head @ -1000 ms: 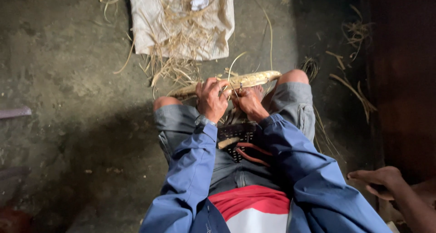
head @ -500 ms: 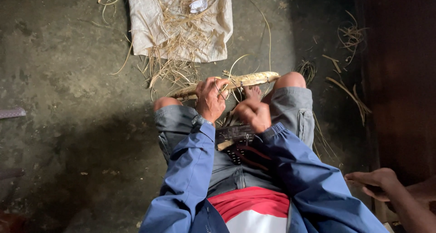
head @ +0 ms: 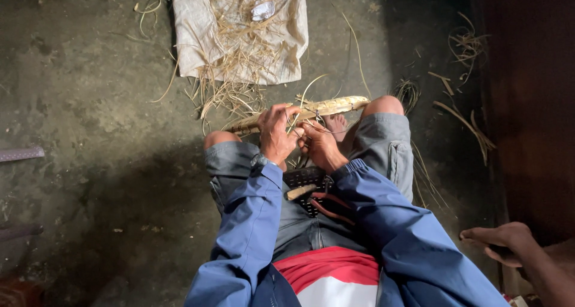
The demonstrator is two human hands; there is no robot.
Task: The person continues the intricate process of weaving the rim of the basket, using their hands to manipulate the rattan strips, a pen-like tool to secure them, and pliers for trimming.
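Above your knees: left hand [head: 277,132] clamped on straw bundle [head: 305,112]; right hand [head: 320,144] pinching its strand — overtightening could snap it.

Straw bundle [head: 302,111] across the knees, left hand [head: 277,133] and right hand [head: 320,146] on it side by side, cloth [head: 197,43] beyond the bundle with loose straw [head: 239,55] on it, basket [head: 308,184] in the lap behind the bundle, another person's foot [head: 500,241] to its right.

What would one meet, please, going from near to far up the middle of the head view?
Red and white shirt → dark woven basket on the lap → left hand and right hand on the straw bundle → loose straw → pale cloth.
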